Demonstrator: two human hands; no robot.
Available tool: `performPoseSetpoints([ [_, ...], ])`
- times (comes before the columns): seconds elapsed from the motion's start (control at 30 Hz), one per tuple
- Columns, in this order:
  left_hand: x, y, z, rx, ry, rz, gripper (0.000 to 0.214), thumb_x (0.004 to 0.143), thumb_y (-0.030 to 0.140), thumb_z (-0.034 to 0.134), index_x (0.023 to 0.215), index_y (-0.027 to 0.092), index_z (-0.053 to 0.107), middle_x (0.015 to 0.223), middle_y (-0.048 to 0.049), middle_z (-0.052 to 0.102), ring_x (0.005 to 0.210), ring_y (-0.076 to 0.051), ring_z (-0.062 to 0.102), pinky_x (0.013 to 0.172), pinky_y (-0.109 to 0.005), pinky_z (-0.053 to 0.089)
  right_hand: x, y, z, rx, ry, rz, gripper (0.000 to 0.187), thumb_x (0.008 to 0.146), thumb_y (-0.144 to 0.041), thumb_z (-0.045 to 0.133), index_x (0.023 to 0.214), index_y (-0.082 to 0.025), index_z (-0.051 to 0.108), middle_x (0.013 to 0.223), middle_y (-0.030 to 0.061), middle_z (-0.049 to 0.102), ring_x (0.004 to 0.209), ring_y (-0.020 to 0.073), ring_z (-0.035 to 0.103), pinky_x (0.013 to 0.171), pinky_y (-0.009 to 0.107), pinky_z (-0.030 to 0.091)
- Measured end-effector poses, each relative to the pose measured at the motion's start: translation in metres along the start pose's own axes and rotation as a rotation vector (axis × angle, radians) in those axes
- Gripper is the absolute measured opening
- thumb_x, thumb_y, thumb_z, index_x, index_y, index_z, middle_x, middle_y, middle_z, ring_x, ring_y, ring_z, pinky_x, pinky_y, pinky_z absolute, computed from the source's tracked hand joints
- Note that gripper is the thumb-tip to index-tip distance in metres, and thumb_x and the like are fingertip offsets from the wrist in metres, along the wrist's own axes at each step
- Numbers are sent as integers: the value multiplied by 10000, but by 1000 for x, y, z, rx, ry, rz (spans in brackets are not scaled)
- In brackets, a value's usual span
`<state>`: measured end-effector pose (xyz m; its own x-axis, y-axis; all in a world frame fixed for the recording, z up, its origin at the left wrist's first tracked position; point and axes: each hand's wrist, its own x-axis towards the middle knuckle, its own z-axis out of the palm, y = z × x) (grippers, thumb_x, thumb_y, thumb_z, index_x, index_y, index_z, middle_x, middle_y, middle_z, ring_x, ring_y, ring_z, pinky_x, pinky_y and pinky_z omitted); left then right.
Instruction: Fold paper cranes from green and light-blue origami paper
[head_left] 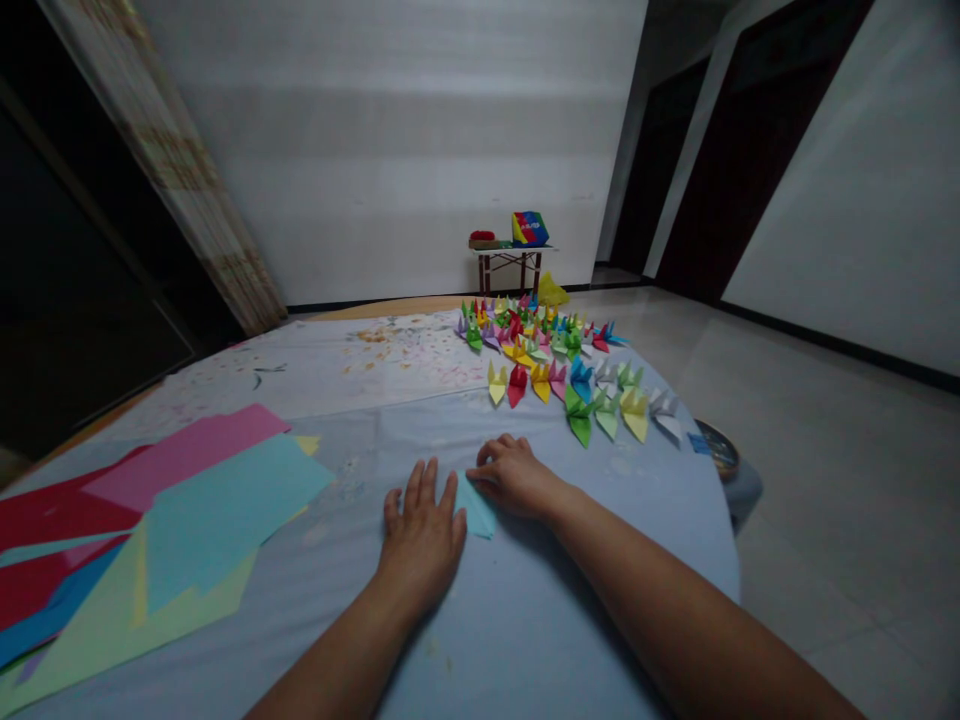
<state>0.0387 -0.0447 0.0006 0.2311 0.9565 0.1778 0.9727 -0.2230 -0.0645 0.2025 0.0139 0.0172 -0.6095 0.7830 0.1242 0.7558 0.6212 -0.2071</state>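
My left hand (421, 535) lies flat on the light blue table cover (540, 610), fingers stretched out, its thumb side resting on a small folded light blue paper (475, 510). Just right of it, my right hand (511, 476) has curled fingers and presses the paper's upper edge with its fingertips. The paper sits between both hands, partly hidden under them.
Loose coloured sheets (150, 520) in pink, red, blue, teal and yellow-green are spread at the left. Several folded paper cranes (570, 375) stand in rows at the far right. A round tin (721, 450) sits past the table's right edge. A small table (511, 258) stands by the wall.
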Motion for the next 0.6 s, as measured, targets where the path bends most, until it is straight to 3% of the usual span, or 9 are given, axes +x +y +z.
performPoseSetpoints([
  [0.13, -8, 1, -2, 46, 19, 9, 456, 865, 340, 304, 1267, 177, 445, 1433, -122, 263, 1326, -260, 154, 1011, -505, 141, 0, -1, -1, -27, -1, -2, 275, 885, -357, 387, 961, -272, 637, 1011, 66, 545, 969, 221, 380, 737, 353, 258],
  [0.4, -26, -3, -15, 106, -75, 74, 452, 849, 286, 313, 1253, 152, 466, 1427, -118, 256, 1324, -236, 178, 1018, -507, 132, -1, -3, -4, -16, -7, 19, 276, 883, -343, 392, 991, -270, 636, 1033, 75, 549, 995, 229, 379, 749, 359, 257],
  [0.53, -36, -10, -29, 94, -129, 85, 418, 837, 264, 343, 1201, 167, 523, 1412, -124, 294, 1308, -244, 224, 1005, -521, 132, -2, -3, -3, -20, -6, 12, 274, 878, -341, 398, 972, -264, 644, 1031, 76, 549, 990, 234, 381, 740, 358, 256],
  [0.6, -34, -13, -39, 68, -124, 83, 365, 841, 269, 350, 1086, 192, 611, 1391, -119, 350, 1292, -255, 260, 994, -522, 145, -1, -3, -2, -21, -8, 14, 267, 872, -334, 409, 971, -259, 644, 1027, 79, 549, 987, 236, 381, 735, 357, 256],
])
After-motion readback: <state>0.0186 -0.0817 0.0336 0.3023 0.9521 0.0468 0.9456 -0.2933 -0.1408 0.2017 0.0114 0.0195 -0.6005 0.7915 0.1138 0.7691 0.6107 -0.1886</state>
